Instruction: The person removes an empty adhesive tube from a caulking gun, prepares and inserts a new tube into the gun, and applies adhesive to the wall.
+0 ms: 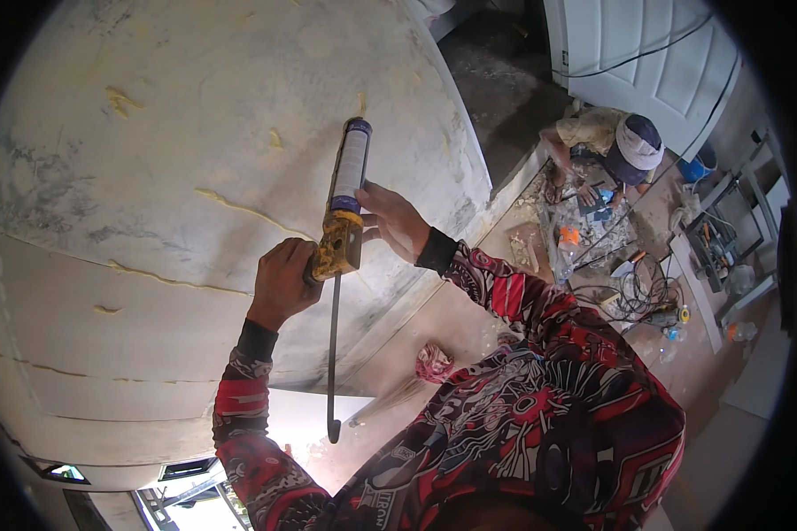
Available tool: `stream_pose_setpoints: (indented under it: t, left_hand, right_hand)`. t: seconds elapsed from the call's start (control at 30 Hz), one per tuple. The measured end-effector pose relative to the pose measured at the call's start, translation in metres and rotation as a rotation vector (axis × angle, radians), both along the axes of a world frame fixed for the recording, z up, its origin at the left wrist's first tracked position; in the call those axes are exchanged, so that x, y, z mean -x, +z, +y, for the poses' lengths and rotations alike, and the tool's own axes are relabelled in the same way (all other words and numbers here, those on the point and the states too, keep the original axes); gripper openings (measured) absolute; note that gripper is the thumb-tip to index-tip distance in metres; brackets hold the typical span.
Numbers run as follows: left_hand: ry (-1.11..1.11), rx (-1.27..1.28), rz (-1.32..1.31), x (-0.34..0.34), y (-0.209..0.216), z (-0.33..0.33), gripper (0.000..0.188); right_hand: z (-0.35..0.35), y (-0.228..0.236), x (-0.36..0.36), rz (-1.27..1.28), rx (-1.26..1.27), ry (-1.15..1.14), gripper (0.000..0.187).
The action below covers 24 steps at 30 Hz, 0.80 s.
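A caulking gun [337, 243] with a worn yellow body carries a white and purple sealant tube [352, 159]. Its nozzle end points up at a patchy off-white wall [239, 133], and the long hooked rod [332, 363] hangs below. My left hand [282, 279] is closed round the gun's handle. Higher up, my right hand [395, 221] steadies the gun where the tube meets the frame, with part of its grip hidden behind. Yellowish beads of sealant [177, 281] run along the wall's seams, and a short smear [361, 102] lies just beyond the nozzle.
At the right a co-worker [624, 146] in a cap crouches over rubble on the floor. Near them are coiled cables [642, 288], plastic bottles, a blue bucket [698, 165] and a metal frame. A white panelled door [642, 62] stands behind; a patterned cloth bundle [434, 363] lies below the wall.
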<state>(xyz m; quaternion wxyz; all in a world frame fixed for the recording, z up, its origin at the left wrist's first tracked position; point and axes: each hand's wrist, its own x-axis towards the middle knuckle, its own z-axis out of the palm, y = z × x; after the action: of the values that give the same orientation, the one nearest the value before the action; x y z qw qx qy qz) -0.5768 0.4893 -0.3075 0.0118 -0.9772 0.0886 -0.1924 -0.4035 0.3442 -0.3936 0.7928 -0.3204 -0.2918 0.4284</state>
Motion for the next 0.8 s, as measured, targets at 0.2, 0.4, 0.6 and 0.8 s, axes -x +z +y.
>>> stream_pose_setpoints:
  t: [0.2, 0.4, 0.6, 0.8]
  left_hand:
    - [0.002, -0.041, 0.059, 0.000, 0.012, -0.008, 0.039]
    - [-0.092, -0.087, 0.140, 0.006, 0.019, -0.020, 0.050]
    - [-0.025, 0.139, 0.236, 0.006, 0.037, -0.036, 0.057]
    - [-0.068, -0.002, -0.021, -0.002, 0.059, -0.038, 0.055]
  right_hand:
    - [0.001, -0.010, -0.002, 0.059, -0.094, 0.067, 0.052]
    - [0.005, -0.018, -0.004, 0.171, -0.101, 0.120, 0.032]
    - [-0.011, 0.009, -0.006, 0.088, -0.141, 0.120, 0.037]
    - [-0.024, 0.055, -0.011, -0.093, -0.234, -0.025, 0.043]
